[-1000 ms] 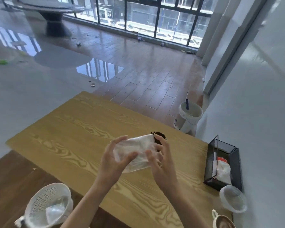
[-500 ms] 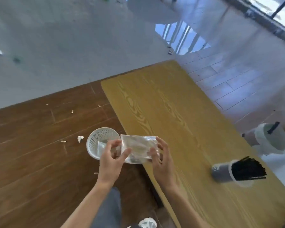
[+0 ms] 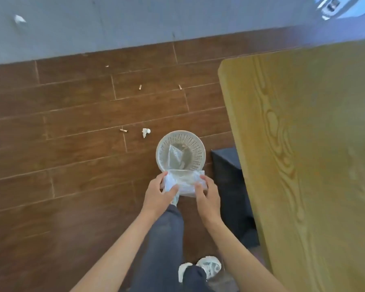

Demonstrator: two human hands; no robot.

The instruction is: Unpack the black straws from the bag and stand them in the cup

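The floor is dark brown wooden planks [image 3: 76, 148], with a smooth grey floor [image 3: 135, 20] farther away. Small bits of litter [image 3: 145, 132] lie on the planks. A yellow wooden bench [image 3: 316, 144] fills the right side. A white round plastic basket [image 3: 181, 152] stands on the planks beside a black box [image 3: 230, 186].

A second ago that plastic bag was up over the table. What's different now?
The person has turned away from the table and carried the clear plastic bag down and off to the side, so it now sits just above the white mesh basket on the floor. The cup of black straws has dropped out of view. Unchanged: the left hand and right hand keep the same grip on the bag's two ends.
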